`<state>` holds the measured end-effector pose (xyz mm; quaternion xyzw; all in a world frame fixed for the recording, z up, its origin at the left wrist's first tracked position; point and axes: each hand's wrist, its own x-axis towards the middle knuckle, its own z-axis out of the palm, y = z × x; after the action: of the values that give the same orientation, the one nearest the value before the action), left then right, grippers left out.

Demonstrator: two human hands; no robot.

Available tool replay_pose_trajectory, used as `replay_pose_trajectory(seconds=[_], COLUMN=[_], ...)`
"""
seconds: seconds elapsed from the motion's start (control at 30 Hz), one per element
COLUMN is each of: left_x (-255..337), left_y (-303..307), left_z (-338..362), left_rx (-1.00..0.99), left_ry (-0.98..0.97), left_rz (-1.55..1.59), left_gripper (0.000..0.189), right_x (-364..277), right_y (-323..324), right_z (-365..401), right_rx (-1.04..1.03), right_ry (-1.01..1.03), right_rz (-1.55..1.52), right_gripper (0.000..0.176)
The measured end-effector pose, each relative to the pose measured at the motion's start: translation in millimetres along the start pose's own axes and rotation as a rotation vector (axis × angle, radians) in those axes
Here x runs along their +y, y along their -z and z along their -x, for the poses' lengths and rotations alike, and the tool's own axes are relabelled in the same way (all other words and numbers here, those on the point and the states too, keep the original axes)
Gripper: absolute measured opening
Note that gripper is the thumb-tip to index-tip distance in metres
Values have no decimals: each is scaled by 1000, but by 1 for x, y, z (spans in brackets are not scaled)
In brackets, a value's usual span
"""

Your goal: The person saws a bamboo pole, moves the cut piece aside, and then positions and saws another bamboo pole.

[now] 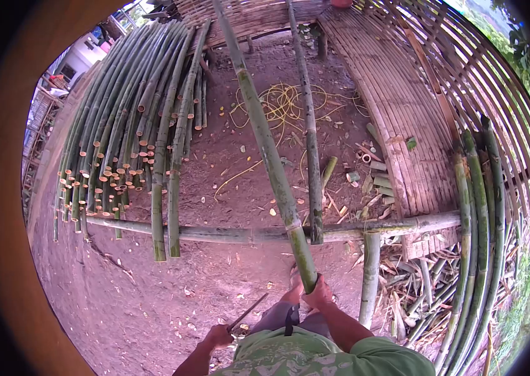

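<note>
My right hand [320, 293] is wrapped round the near end of a long green bamboo pole [268, 153]. The pole slants away from me to the top of the view and lies across a horizontal bamboo rail [233, 235]. My left hand [219, 336], low and to the left, is closed on the handle of a machete [249, 311], its dark narrow blade pointing up and to the right, apart from the pole. Just right of the held pole, another bamboo pole [310, 131] also rests over the rail.
A large stack of cut bamboo poles [127, 106] fills the left. On the right stand a slatted bamboo bench [396, 94] and several upright poles [481, 207]. A tangled yellow hose [283, 103] and bamboo offcuts [380, 182] lie on the ground. A bamboo post [370, 269] supports the rail.
</note>
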<state>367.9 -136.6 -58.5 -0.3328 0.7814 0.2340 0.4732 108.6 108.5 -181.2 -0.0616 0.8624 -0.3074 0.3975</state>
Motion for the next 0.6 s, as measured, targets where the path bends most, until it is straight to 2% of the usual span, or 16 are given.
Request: replay_pose_trajectory(seconds=[0.1,0.2,0.33,0.4,0.47,0.5,0.53,0.57,0.6], left_x=[-4,5,0,1,1,1,1,1,2], left_y=[-5,-4,-15,-20,-21,-22,-24,-24,-23], left_z=[-13,-15,-37,-37,-31,-29,-26,-22,-18], left_rx=[-14,75,-13,1,29,47,61,59,56], left_ry=[-28,-92,-70,-63,-54,-57,-63,-34,-9], left_rz=[14,42,-11,21,49,62,70,82,93], left_gripper=[28,25,28,28,28,28,28,28,29], right_x=[-2,-4,-12,-21,-44,-48,-94,-154,-204], right_y=[20,40,58,47,2,-37,-44,-48,-51], right_z=[0,2,4,-1,-13,-27,-20,-8,1], right_rx=[-42,-68,-64,-110,-117,-25,-170,-253,-467], right_ry=[-5,9,14,5,16,212,263,325,426], right_rz=[95,174,266,272,212,206,221,84,-66], right_gripper=[83,80,82,82,83,86,89,92,96])
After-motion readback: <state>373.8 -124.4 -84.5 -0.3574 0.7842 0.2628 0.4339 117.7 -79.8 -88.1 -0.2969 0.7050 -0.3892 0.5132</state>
